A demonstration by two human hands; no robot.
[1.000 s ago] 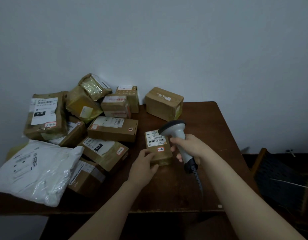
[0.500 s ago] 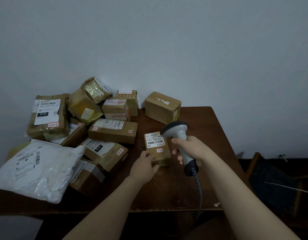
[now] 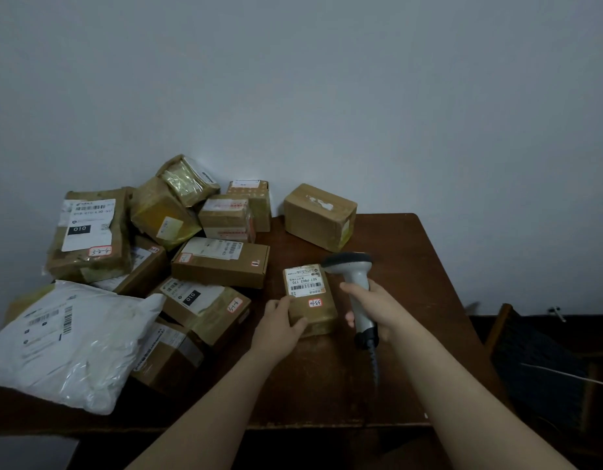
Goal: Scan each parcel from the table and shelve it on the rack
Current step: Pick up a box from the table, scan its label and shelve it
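Observation:
A small brown parcel (image 3: 310, 298) with a white barcode label and a red-edged sticker lies on the dark wooden table (image 3: 411, 266). My left hand (image 3: 279, 325) grips its near left corner. My right hand (image 3: 374, 308) holds a grey handheld scanner (image 3: 356, 281) by the handle, just right of the parcel, its head pointing left over the label. A coiled cable hangs from the scanner's base. No rack is in view.
Several taped cardboard parcels (image 3: 222, 261) are piled on the table's left half against the wall. A white plastic mailer bag (image 3: 69, 340) lies at the front left. One box (image 3: 320, 215) stands alone at the back. A dark chair (image 3: 537, 361) stands right of the table.
The view has shifted slightly; both hands, the parcel and the scanner keep nearly the same places relative to each other.

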